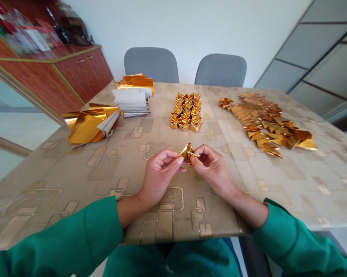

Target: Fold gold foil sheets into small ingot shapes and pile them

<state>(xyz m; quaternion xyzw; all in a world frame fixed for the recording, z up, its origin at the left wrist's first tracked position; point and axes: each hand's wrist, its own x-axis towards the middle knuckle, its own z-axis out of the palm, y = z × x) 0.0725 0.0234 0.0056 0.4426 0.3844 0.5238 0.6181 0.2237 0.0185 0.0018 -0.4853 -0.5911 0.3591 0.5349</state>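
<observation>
Between my two hands, above the near middle of the table, is a small folded gold paper ingot (187,152) with some of its white backing showing. My left hand (163,169) pinches its left point between thumb and fingers. On the other side, my right hand (209,165) grips the right end, fingers curled around it. Just beyond my hands stand finished-looking gold paper ingots (185,111), packed in short rows. Over to the right lies a spread of flat folded gold paper pieces (265,123), overlapping in lines.
At the far left sit a stack of white-backed gold sheets (132,102) and a loose pile of gold paper (88,125). A patterned cloth covers the table (104,169). Two grey chairs (151,63) stand behind it, with a wooden cabinet (77,69) at the left.
</observation>
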